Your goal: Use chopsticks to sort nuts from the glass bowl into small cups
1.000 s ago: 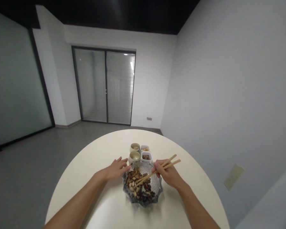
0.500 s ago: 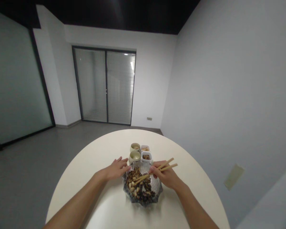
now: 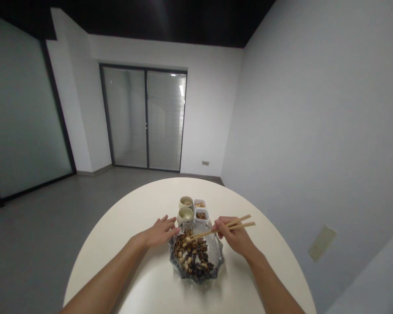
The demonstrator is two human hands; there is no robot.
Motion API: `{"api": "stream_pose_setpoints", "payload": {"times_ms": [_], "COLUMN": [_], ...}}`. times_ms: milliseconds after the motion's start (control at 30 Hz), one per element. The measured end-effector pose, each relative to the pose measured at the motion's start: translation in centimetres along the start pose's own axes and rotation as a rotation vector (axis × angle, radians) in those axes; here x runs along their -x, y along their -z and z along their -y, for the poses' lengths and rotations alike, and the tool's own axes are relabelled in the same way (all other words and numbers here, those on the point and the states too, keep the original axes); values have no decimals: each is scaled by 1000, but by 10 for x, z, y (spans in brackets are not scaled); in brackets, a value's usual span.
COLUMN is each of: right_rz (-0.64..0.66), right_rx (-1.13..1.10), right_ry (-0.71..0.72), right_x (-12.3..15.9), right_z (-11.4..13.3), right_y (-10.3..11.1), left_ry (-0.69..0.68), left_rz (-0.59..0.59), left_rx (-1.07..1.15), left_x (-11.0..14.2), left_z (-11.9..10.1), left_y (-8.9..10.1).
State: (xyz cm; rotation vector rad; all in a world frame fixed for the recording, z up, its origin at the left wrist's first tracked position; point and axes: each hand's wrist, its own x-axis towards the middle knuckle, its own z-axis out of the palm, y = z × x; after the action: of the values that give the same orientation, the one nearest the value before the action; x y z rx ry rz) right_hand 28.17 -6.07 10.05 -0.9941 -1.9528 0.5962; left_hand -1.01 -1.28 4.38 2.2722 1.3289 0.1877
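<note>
Well, the right hand [image 3: 234, 233] is curled in a pencil-like grip around a pair of wooden chopsticks [image 3: 239, 225], their tips reaching left over a heap of mixed nuts and striped seeds [image 3: 193, 255]; whether they pinch a piece, I can't tell. The left hand [image 3: 160, 232] lies open, palm down, fingers spread, holding nothing, its fingertips just beside the far-left rim of the scalloped glass bowl [image 3: 183, 272] that holds the heap. Just past the bowl stand two cream ceramic cups [image 3: 185, 216] on the left and two small white square dishes [image 3: 201, 215] on the right, all on a round white table [image 3: 144, 209]. Far beyond, a glass double door [image 3: 144, 117] with blinds is set in the wall.
</note>
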Motion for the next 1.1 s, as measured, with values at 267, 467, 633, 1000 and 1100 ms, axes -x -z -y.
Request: {"api": "stream_pose_setpoints", "payload": {"times_ms": [267, 467, 633, 1000, 1100], "right_rz": [-48, -41, -61, -60, -62], "right_rx": [87, 140, 113, 122, 116], "right_ry": [-20, -18, -7, -11, -6], "right_x": [0, 0, 0, 0, 0], "right_z": [-10, -14, -14, -12, -13], "right_y": [11, 13, 14, 16, 16], "left_ry": [13, 9, 3, 12, 19], "left_rz": [8, 16, 15, -2, 6], "left_rx": [3, -5, -2, 11, 7], "left_x": [4, 4, 5, 4, 5], "left_z": [-6, -8, -10, -5, -7], "left_y": [3, 4, 5, 2, 3]}}
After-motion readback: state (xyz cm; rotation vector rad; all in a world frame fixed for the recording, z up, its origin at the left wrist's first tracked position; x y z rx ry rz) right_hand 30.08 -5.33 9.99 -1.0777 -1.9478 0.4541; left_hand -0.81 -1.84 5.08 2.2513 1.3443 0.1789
